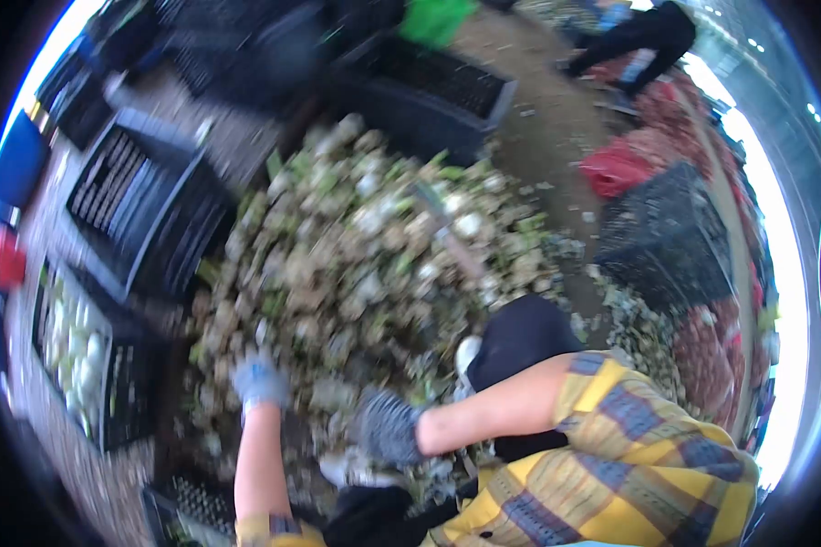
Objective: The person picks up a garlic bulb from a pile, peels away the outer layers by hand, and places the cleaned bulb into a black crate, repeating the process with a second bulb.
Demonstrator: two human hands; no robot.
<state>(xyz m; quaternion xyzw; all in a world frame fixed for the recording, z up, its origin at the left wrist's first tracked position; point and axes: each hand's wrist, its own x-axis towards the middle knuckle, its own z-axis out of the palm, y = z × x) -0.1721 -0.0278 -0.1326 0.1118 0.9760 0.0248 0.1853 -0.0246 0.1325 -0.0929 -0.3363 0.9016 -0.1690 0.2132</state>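
My left hand [260,378], in a light grey-blue glove, reaches onto the near left edge of a large pile of onion-like bulbs [337,246]. Its fingertips are blurred among the bulbs. My right hand [388,427], in a dark grey knitted glove, is low over the near side of the pile, its fingers curled and blurred; whether it holds anything is hidden. A knife-like tool with a pale handle [461,253] lies on top of the pile, away from both hands.
Black crates stand at the left [146,210], at the back [429,91] and at the right [666,237]. A crate of white bulbs [77,356] is at the lower left. Another person [643,46] bends over at the upper right near red net sacks [616,169].
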